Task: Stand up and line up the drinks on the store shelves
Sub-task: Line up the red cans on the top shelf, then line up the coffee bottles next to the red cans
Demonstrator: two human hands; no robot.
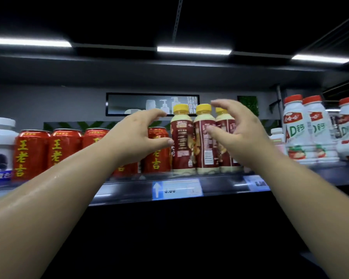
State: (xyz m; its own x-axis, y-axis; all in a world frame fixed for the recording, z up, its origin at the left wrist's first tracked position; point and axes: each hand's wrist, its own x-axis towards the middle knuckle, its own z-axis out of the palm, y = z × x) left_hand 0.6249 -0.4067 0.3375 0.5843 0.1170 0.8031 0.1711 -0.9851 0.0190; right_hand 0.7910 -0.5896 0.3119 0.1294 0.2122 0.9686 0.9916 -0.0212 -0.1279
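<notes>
Done: cans (31, 154), yellow-capped bottles (182, 141) upright along shelf (129, 191).
Grip: left hand (141, 135), right hand (237, 128) spread, seemingly empty.
Left: squaring the bottles.

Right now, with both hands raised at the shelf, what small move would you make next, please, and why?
I would probably bring the left hand and right hand in onto the three yellow-capped bottles and square them up: both hands flank them, empty.
</notes>
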